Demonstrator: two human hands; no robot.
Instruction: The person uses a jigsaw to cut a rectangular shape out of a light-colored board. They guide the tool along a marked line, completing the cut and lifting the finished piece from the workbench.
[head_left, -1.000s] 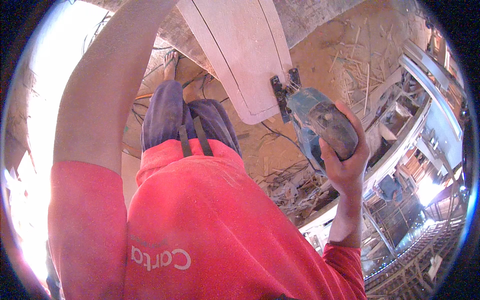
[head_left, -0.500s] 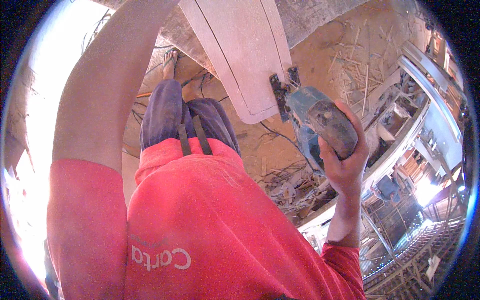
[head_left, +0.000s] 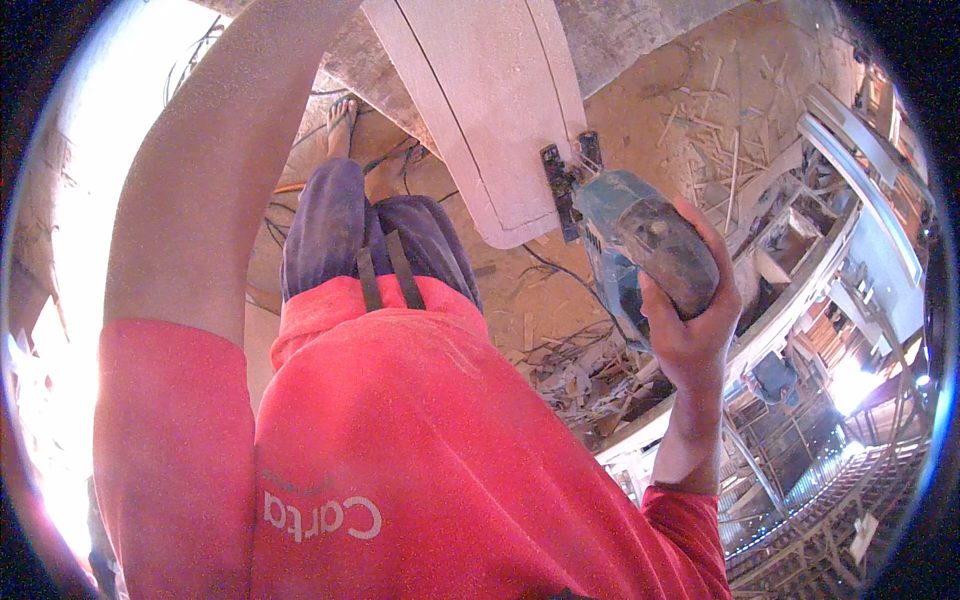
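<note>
My right hand is wrapped around the dark rear grip of a dusty blue-green jigsaw. The jigsaw's black base plate sits at the right edge of a pale wooden board, near its rounded lower end. A long dark line, which looks like a cut, runs along the board's left side. A thinner line follows the right side, and a marked line crosses near the end. The blade is hidden. My left arm reaches up past the top edge, with its hand out of view.
Under the board is a worn wooden work surface. Wood offcuts and shavings litter the brown floor. A dark cord hangs by the jigsaw, and more cables lie near my foot. Another person appears at the far right.
The jigsaw and my right hand have shifted very slightly to the right in the picture, and the board appears a touch shifted too. My grip is the same.
</note>
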